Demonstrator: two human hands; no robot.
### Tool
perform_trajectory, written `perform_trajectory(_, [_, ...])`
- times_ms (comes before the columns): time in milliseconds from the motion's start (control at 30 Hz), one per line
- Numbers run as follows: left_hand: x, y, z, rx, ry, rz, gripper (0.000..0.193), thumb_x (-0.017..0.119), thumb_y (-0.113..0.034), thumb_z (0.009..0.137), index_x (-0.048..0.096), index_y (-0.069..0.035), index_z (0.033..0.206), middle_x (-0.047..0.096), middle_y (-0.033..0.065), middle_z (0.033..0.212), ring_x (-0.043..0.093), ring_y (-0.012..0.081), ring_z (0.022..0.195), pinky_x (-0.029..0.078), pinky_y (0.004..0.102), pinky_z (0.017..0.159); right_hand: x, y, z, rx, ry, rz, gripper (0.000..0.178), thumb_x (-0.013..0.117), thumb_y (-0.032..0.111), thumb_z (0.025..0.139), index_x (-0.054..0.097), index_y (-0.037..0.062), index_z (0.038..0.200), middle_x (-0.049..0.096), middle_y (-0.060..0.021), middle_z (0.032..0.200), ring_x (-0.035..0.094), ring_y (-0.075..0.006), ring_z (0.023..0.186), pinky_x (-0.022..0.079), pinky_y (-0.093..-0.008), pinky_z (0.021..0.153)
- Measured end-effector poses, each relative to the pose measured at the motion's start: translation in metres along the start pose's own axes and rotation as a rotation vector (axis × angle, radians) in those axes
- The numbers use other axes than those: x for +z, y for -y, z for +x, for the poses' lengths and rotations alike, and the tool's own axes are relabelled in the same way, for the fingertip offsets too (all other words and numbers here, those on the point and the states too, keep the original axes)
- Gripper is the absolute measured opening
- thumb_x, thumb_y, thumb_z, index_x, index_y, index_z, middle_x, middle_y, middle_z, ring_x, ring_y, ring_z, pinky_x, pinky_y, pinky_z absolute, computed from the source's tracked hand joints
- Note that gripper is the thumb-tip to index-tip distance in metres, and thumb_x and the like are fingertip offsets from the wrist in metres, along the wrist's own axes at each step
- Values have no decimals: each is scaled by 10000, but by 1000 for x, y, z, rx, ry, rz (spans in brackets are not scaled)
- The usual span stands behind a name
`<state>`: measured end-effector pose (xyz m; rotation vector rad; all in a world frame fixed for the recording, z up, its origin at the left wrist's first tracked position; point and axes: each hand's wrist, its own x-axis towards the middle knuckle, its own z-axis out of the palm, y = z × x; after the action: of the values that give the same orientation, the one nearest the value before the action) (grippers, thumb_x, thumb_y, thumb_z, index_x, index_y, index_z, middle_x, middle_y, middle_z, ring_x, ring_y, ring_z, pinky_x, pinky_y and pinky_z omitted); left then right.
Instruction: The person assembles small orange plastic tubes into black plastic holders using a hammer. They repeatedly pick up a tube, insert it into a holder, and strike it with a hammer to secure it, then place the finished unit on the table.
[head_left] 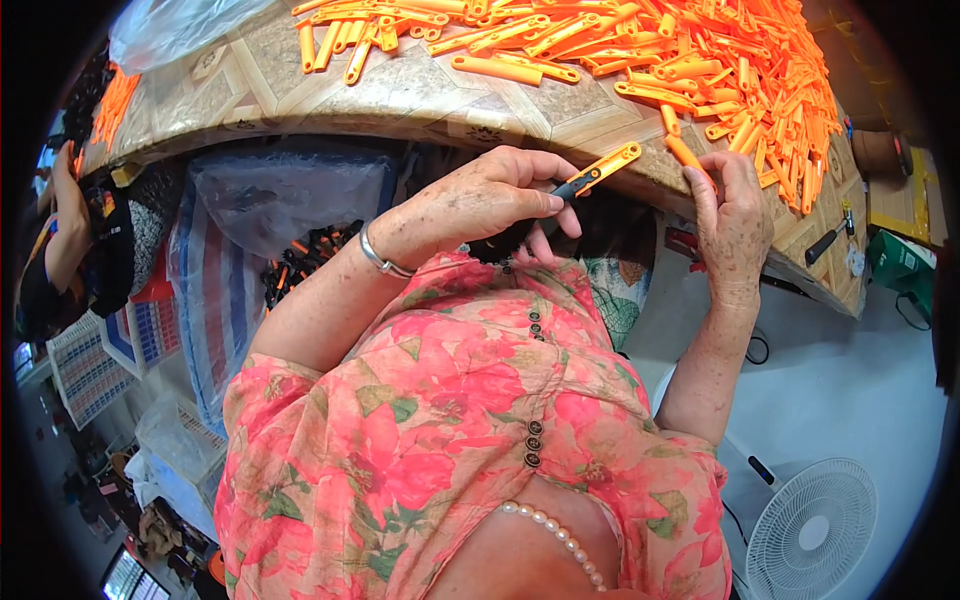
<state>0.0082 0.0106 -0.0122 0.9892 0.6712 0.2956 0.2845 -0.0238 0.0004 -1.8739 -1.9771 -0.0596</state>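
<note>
My left hand (500, 195) is closed round a slim orange plastic handle piece (612, 163) with a black part set into its near end. It is held in the air just off the table's front edge, its orange end pointing up and right. At the table edge, my right hand (735, 215) pinches another orange plastic piece (685, 154) between thumb and fingers. That piece's far end lies close to a large heap of similar orange pieces (770, 80) on the patterned table (390, 105). Both forearms come up past a floral shirt.
Left of me, a striped bag (205, 330) lined with clear plastic holds black and orange parts (285, 270). Another person's arm (68, 215) is at far left. A black-handled screwdriver (826, 243) lies near the table's right corner, beside a green box (900, 270). A white fan (815, 530) stands lower right.
</note>
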Motion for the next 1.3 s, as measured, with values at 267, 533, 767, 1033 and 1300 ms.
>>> perform_trajectory(267, [-7, -1, 4, -12, 43, 104, 247, 477, -103, 999, 538, -25, 1225, 689, 83, 977, 692, 124, 733, 544, 226, 614, 3, -4, -4, -28, -52, 18, 242, 682, 193, 889, 676, 97, 1111, 681, -82, 954, 667, -237, 809, 518, -358, 709])
perform_trajectory(533, [-10, 3, 7, -4, 71, 197, 265, 464, -68, 981, 543, 2, 1224, 692, 61, 930, 652, 92, 721, 533, 222, 629, -7, 15, -9, -70, 54, 679, 204, 611, -8, 892, 706, 36, 1067, 654, -115, 949, 632, -197, 878, 491, -285, 784])
perform_trajectory(767, [-4, -2, 5, 33, 72, 320, 273, 482, -65, 968, 563, 14, 1217, 691, 31, 871, 609, 64, 672, 514, 209, 613, -2, 42, -21, -151, 229, 667, 236, 627, -59, 842, 709, 35, 1042, 632, -96, 888, 621, -213, 829, 489, -299, 745])
perform_trajectory(1033, [4, -9, 1, 38, 37, 451, 252, 503, -58, 952, 589, 0, 1181, 671, 4, 822, 588, 53, 652, 506, 217, 608, -5, 57, -25, -203, 162, 542, 224, 688, -15, 815, 713, 70, 1021, 640, -81, 867, 638, -233, 789, 505, -328, 690])
perform_trajectory(1300, [4, -10, -1, 83, 33, 578, 223, 514, -65, 950, 603, -7, 1146, 653, -6, 790, 583, 56, 649, 505, 224, 608, -2, 63, -29, -166, 123, 510, 251, 751, 19, 772, 733, 82, 1014, 610, -67, 889, 621, -195, 767, 507, -313, 656])
